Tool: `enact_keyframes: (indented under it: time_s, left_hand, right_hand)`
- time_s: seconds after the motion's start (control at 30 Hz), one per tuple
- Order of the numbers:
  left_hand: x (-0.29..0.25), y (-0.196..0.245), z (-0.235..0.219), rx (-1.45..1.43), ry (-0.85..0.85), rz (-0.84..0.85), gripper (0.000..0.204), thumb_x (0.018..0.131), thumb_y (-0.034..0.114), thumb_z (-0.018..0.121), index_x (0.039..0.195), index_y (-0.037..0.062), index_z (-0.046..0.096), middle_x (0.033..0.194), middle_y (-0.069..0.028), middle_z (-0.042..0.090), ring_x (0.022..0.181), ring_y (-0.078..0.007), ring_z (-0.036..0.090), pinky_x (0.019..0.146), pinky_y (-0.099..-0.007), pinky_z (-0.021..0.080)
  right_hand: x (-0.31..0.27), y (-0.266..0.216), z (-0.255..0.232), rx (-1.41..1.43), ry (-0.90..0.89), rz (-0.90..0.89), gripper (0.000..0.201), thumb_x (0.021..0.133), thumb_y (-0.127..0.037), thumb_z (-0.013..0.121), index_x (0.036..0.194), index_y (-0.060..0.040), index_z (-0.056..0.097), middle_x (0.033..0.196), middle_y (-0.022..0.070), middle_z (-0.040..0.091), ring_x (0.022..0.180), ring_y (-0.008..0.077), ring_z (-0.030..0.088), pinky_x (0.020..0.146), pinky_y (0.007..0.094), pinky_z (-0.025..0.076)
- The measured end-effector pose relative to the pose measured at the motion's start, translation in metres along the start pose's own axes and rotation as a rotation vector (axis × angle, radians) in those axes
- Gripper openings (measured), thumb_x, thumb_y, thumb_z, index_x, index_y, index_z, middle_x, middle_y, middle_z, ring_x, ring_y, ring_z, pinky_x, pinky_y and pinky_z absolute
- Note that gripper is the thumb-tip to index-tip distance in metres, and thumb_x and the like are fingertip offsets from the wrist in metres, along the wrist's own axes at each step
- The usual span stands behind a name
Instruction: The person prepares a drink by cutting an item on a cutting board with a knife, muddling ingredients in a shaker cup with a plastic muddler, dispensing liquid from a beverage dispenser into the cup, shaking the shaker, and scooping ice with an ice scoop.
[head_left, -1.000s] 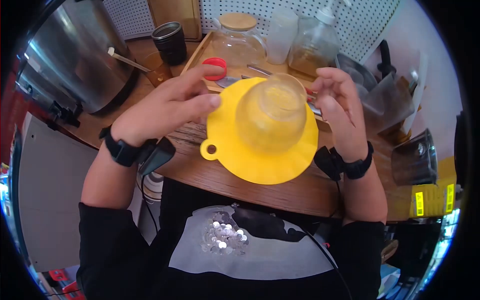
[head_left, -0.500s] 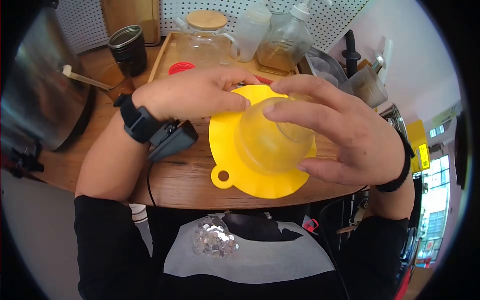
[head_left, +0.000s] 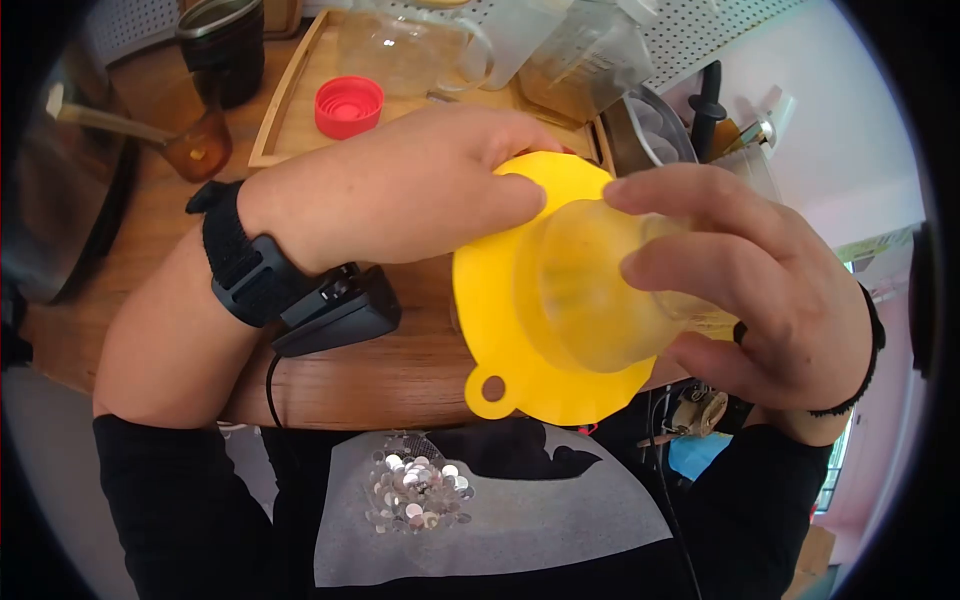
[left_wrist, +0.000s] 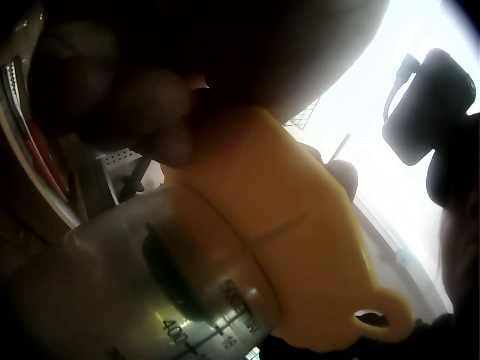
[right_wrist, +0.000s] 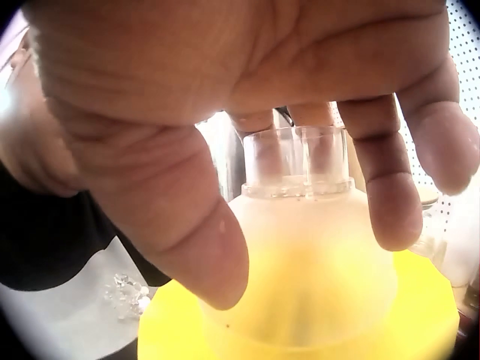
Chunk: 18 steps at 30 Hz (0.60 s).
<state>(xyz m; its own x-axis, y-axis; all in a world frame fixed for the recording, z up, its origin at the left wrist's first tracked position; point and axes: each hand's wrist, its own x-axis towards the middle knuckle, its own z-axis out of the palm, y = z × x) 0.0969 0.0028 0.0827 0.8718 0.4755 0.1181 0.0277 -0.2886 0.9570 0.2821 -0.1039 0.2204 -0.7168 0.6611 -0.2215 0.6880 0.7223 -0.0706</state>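
A yellow flexible disc with a holed tab [head_left: 560, 390] is tilted between my hands. On its upper face sits a translucent dome with a short clear neck [head_left: 600, 290], leaning to the right. My left hand [head_left: 400, 180] holds the far left rim, thumb on top, the other fingers hidden beneath. My right hand [head_left: 770, 290] curls round the dome, fingers spread on its far side and thumb on the near side; the right wrist view shows the neck [right_wrist: 296, 165] under the palm. In the left wrist view a clear measuring cup [left_wrist: 180, 300] with 500 ML markings lies against the disc.
A wooden tray [head_left: 275, 120] behind holds a red ring-patterned cap [head_left: 350, 105], a glass teapot [head_left: 400, 55] and a glass bottle [head_left: 585, 65]. To the left stand a black cup [head_left: 230, 50] and an amber cup [head_left: 205, 145]. Shiny sequins [head_left: 420, 490] decorate the shirt.
My right hand has come over the dome from the right and curled round it. My left hand has moved onto the disc's rim. Disc and dome have shifted right and tilted.
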Motion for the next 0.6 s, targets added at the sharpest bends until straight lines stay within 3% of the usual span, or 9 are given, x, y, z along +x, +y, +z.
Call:
enact_keyframes:
  time_s: [0.03,0.13,0.2,0.23,0.33,0.47,0.53,0.6]
  left_hand:
    - [-0.001,-0.002,0.000,0.081,0.022,0.050,0.039,0.093,0.009,0.046,0.131,0.0022,0.048,0.116,-0.0079,0.059,0.104,-0.0124,0.058,0.089,-0.0264,0.048]
    - [-0.004,0.003,0.002,0.062,0.045,-0.032,0.037,0.093,0.010,0.046,0.128,0.0012,0.050,0.113,-0.0086,0.061,0.103,-0.0127,0.059,0.088,-0.0262,0.048]
    - [-0.007,0.004,0.003,0.043,0.053,-0.050,0.037,0.093,0.010,0.046,0.128,0.0010,0.050,0.112,-0.0085,0.061,0.102,-0.0130,0.060,0.088,-0.0263,0.049]
    - [-0.007,0.004,0.004,0.028,0.056,-0.070,0.037,0.093,0.011,0.046,0.128,0.0008,0.050,0.111,-0.0085,0.062,0.101,-0.0133,0.060,0.087,-0.0264,0.049]
    - [-0.006,0.004,0.002,0.105,0.061,-0.039,0.037,0.093,0.011,0.046,0.128,0.0005,0.050,0.112,-0.0083,0.062,0.101,-0.0134,0.060,0.087,-0.0263,0.049]
    - [-0.005,0.000,0.002,0.038,0.051,-0.053,0.036,0.093,0.011,0.046,0.128,0.0003,0.050,0.112,-0.0083,0.062,0.101,-0.0135,0.060,0.086,-0.0262,0.049]
    - [-0.001,-0.002,0.004,0.011,0.032,-0.053,0.036,0.093,0.011,0.045,0.127,0.0000,0.051,0.111,-0.0086,0.062,0.100,-0.0133,0.060,0.086,-0.0261,0.049]
    - [0.000,0.000,0.004,0.024,0.033,-0.058,0.036,0.093,0.011,0.044,0.126,-0.0002,0.051,0.110,-0.0089,0.062,0.100,-0.0135,0.060,0.086,-0.0262,0.049]
  right_hand:
    - [-0.001,0.001,0.002,0.009,-0.010,-0.012,0.045,0.073,-0.019,0.074,0.111,-0.0035,0.054,0.122,0.0217,0.051,0.095,0.0347,0.062,0.079,0.0367,0.052]
    - [0.000,0.001,0.008,0.014,0.079,-0.007,0.052,0.073,-0.033,0.076,0.110,-0.0021,0.056,0.115,0.0210,0.054,0.093,0.0333,0.062,0.078,0.0366,0.051]
    - [0.001,-0.003,0.009,-0.047,0.112,0.041,0.064,0.069,-0.045,0.076,0.109,0.0006,0.056,0.104,0.0191,0.056,0.089,0.0318,0.061,0.075,0.0350,0.049]
    - [0.001,-0.002,0.012,-0.103,0.132,0.094,0.080,0.060,-0.059,0.075,0.107,0.0034,0.057,0.096,0.0168,0.056,0.084,0.0313,0.060,0.071,0.0332,0.047]
    - [0.004,-0.001,0.021,-0.223,0.216,0.092,0.090,0.055,-0.068,0.073,0.106,0.0049,0.056,0.093,0.0159,0.057,0.080,0.0306,0.059,0.070,0.0320,0.046]
    - [0.005,-0.001,0.024,-0.179,0.148,0.207,0.097,0.053,-0.071,0.073,0.110,0.0052,0.055,0.102,0.0173,0.057,0.089,0.0303,0.058,0.074,0.0334,0.045]
    - [0.007,0.004,0.025,-0.024,0.324,0.039,0.087,0.061,-0.061,0.076,0.118,0.0024,0.055,0.116,0.0203,0.054,0.105,0.0323,0.056,0.082,0.0355,0.045]
    - [-0.002,0.012,0.018,0.025,0.255,-0.026,0.080,0.065,-0.054,0.077,0.121,-0.0003,0.054,0.121,0.0214,0.051,0.111,0.0339,0.053,0.086,0.0369,0.045]
